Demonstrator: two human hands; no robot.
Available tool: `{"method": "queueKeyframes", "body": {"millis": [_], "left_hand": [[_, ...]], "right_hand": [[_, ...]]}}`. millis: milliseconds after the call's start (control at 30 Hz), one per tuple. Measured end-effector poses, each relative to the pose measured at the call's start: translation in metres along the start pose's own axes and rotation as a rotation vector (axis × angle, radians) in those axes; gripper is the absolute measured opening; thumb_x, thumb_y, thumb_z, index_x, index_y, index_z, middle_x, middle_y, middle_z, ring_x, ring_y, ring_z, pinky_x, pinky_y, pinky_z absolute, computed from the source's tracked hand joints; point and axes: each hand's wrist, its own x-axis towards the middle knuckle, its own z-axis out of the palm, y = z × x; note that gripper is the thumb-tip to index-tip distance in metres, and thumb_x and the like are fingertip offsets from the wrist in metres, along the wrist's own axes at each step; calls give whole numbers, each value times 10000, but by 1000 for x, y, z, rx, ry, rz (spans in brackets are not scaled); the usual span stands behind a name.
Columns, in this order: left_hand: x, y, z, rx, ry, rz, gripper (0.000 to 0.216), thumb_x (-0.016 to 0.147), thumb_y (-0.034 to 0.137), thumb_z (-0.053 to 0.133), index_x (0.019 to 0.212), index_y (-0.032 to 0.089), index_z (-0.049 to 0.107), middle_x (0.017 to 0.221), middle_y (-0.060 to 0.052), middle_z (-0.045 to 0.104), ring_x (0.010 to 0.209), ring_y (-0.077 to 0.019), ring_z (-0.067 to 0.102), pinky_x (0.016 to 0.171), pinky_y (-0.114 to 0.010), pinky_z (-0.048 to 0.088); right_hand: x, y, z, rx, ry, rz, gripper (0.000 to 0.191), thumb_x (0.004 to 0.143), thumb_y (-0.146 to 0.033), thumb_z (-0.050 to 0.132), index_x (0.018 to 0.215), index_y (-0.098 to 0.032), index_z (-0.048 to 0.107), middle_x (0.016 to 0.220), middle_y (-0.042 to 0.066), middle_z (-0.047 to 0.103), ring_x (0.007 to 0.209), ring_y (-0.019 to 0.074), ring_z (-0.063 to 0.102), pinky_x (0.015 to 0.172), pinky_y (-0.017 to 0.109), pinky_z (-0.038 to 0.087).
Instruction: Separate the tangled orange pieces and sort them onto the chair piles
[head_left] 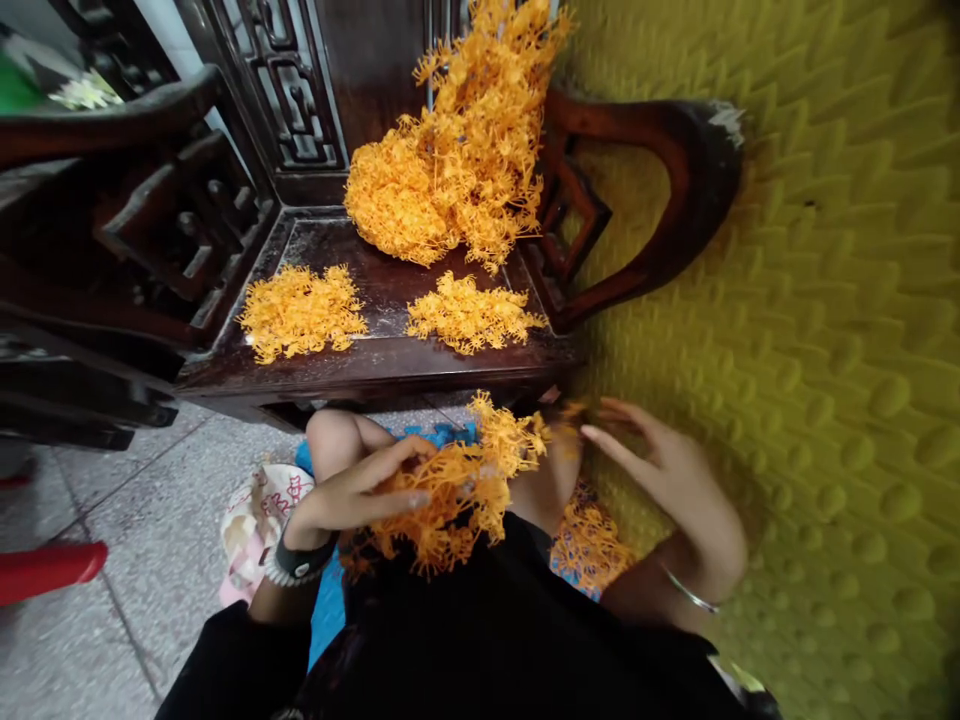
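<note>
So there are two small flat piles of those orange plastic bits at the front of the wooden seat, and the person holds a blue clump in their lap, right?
Not quite: the clump is orange, not blue, as the head view shows. The left hand holds it over the lap; two small flat piles do lie at the front of the wooden seat.

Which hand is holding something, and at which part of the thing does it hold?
The left hand grips a tangled orange plastic bunch at its left end, fingers over the top. The right hand is open and blurred, holding nothing.
</note>
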Motion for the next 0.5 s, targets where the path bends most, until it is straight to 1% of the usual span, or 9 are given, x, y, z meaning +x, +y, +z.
{"method": "queueKeyframes", "body": {"millis": [33, 67, 100, 133, 200, 267, 300, 400, 500], "left_hand": [[6, -1, 1, -37, -5, -7, 251, 931, 335, 515, 1139, 198, 547, 1035, -58, 622, 969, -185, 579, 867, -308, 488], [11, -1, 2, -64, -21, -10, 220, 960, 304, 456, 1122, 198, 561, 1029, -57, 627, 962, -179, 579, 871, -309, 482], [15, -1, 3, -78, -48, -2, 209, 971, 286, 431, 1100, 196, 568, 1008, -53, 629, 931, -172, 580, 849, -301, 484], [19, -1, 5, -80, -93, 18, 196, 971, 278, 431, 1082, 192, 567, 985, -49, 627, 894, -165, 579, 816, -291, 486], [23, 0, 7, -43, -175, 70, 171, 967, 280, 441, 1054, 182, 551, 941, -43, 612, 830, -151, 567, 759, -274, 479], [24, 2, 10, 44, -209, 95, 158, 968, 300, 447, 1004, 176, 537, 893, -33, 591, 787, -141, 551, 724, -265, 462], [24, 4, 11, 98, -202, 88, 161, 970, 313, 448, 973, 175, 531, 869, -27, 583, 771, -137, 545, 715, -262, 452], [18, 8, 15, 242, -168, 58, 194, 981, 335, 434, 920, 178, 529, 856, -23, 592, 777, -136, 551, 731, -268, 441], [12, 10, 18, 350, -110, 52, 224, 988, 355, 418, 931, 181, 549, 916, -42, 626, 855, -162, 570, 791, -296, 444]], "right_hand": [[-1, -9, 5, 62, 109, 9, 383, 854, -498, 601, 1097, -208, 661, 1001, 111, 732, 884, 263, 693, 787, 420, 546], [-1, -19, 12, 148, 165, -25, 338, 866, -472, 601, 1068, -208, 665, 936, 94, 731, 830, 242, 691, 749, 390, 548], [-2, -30, 20, 239, 126, -106, 300, 866, -447, 614, 1040, -210, 671, 907, 79, 726, 818, 225, 686, 746, 368, 545], [-2, -40, 30, 311, 35, -203, 280, 851, -433, 642, 1015, -208, 678, 904, 71, 721, 828, 217, 681, 760, 356, 543], [-3, -57, 49, 378, -239, -369, 296, 823, -406, 689, 1034, -200, 670, 988, 75, 712, 922, 221, 671, 835, 356, 527], [-4, -67, 65, 391, -452, -418, 256, 873, -364, 641, 1062, -191, 642, 1003, 69, 704, 934, 203, 661, 843, 343, 514], [-5, -70, 71, 382, -520, -416, 212, 905, -343, 601, 1044, -185, 631, 969, 60, 701, 900, 189, 658, 817, 331, 510], [-7, -71, 78, 321, -611, -437, 175, 947, -317, 535, 880, -170, 603, 806, 28, 648, 767, 159, 616, 720, 300, 485], [-7, -70, 76, 298, -629, -512, 206, 935, -315, 555, 797, -164, 582, 829, 40, 604, 795, 159, 588, 741, 300, 475]]}}
